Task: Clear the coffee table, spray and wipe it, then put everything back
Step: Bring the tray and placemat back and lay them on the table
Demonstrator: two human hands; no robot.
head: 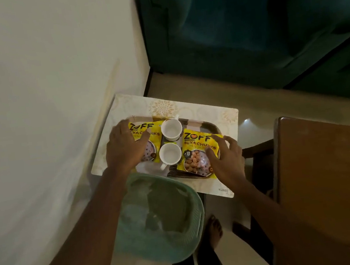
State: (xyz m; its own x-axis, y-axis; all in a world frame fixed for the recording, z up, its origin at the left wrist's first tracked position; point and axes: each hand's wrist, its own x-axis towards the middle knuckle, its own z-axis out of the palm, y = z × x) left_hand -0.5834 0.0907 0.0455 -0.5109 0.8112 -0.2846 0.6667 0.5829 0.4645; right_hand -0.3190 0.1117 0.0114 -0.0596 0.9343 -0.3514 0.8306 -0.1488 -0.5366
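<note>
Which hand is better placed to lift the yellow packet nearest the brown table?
Right: the right hand touches that yellow soya-chunks packet; the left hand rests on the other yellow packet.

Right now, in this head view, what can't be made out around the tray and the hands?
All from the head view.
Left packet: lower half hidden under the left hand.
Tray: left rim covered by that hand; whether fingers grip it is unclear.
Right packet: right edge under the right hand.
Wooden table: cut off by the frame's right edge.
Bin: contents blurred by its liner.
</note>
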